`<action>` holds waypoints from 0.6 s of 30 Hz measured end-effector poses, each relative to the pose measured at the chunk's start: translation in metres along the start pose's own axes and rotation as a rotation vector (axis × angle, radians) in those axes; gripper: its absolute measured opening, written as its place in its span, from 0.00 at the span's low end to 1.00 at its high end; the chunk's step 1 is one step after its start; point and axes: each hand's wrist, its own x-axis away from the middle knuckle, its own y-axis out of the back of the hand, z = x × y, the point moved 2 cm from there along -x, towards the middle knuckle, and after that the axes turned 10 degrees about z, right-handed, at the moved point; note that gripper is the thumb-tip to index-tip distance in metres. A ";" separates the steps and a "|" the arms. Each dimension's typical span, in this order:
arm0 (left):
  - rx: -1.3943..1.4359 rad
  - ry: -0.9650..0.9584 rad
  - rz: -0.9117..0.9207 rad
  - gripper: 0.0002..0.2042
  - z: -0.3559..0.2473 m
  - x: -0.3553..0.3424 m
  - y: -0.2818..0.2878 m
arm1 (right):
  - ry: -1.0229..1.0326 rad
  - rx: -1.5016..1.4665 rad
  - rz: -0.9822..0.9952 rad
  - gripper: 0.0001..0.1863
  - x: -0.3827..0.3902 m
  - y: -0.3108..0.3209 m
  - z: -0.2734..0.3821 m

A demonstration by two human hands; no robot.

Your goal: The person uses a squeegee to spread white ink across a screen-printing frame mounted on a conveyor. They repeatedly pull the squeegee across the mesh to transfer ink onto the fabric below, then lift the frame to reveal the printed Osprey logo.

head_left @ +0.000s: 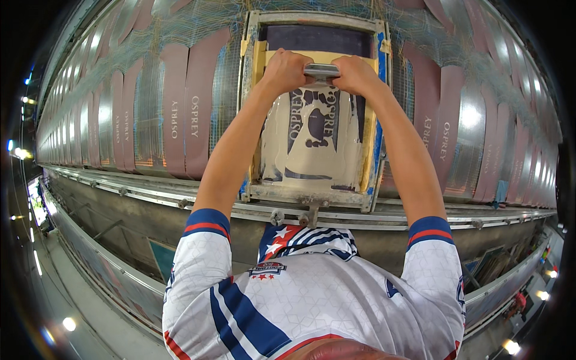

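A squeegee [322,71] with a grey metal handle is gripped at both ends. My left hand [287,72] is closed round its left end, and my right hand [359,75] round its right end. Both hands are over the far part of a screen printing frame [342,197], its edges lined with yellow and blue tape. Thick cream ink [309,157] is smeared across the mesh on my side of the squeegee. Dark patches and lettering show through the ink. The squeegee's blade is hidden by its handle and my hands.
Maroon cut fabric pieces [175,111] with pale lettering lie in rows on the long printing table [471,114], left and right of the frame. A metal rail [408,223] with small knobs runs along the table's near edge. A walkway [81,285] lies at the lower left.
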 end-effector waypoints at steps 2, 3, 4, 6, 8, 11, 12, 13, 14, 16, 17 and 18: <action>-0.001 -0.039 -0.051 0.10 -0.012 0.025 -0.013 | 0.048 0.031 -0.045 0.12 0.019 -0.016 0.007; -0.007 -0.074 -0.083 0.10 -0.021 0.045 -0.021 | 0.136 0.131 -0.101 0.12 0.034 -0.030 0.015; -0.009 -0.101 -0.112 0.10 -0.032 0.068 -0.028 | 0.149 0.153 -0.063 0.11 0.052 -0.049 0.024; -0.038 -0.029 0.010 0.09 -0.062 0.126 -0.048 | 0.128 0.164 -0.027 0.08 0.103 -0.090 0.044; 0.108 -0.027 -0.042 0.08 -0.092 0.177 -0.058 | 0.192 0.074 -0.119 0.07 0.150 -0.124 0.064; 0.019 -0.035 -0.040 0.06 -0.102 0.199 -0.063 | 0.241 0.009 -0.163 0.07 0.171 -0.141 0.070; 0.012 -0.045 -0.038 0.06 -0.099 0.193 -0.060 | 0.228 0.020 -0.151 0.07 0.167 -0.137 0.066; 0.001 -0.058 -0.045 0.06 -0.092 0.181 -0.056 | 0.211 0.042 -0.125 0.08 0.158 -0.129 0.062; -0.004 -0.080 -0.064 0.06 -0.085 0.165 -0.050 | 0.192 0.064 -0.098 0.10 0.145 -0.117 0.056; -0.043 -0.097 -0.108 0.06 -0.066 0.125 -0.036 | 0.148 0.114 -0.076 0.11 0.114 -0.083 0.043; -0.056 -0.091 -0.075 0.05 -0.055 0.102 -0.028 | 0.159 0.127 -0.113 0.11 0.096 -0.064 0.037; -0.069 -0.099 -0.068 0.04 -0.045 0.077 -0.019 | 0.096 0.116 -0.056 0.11 0.075 -0.047 0.030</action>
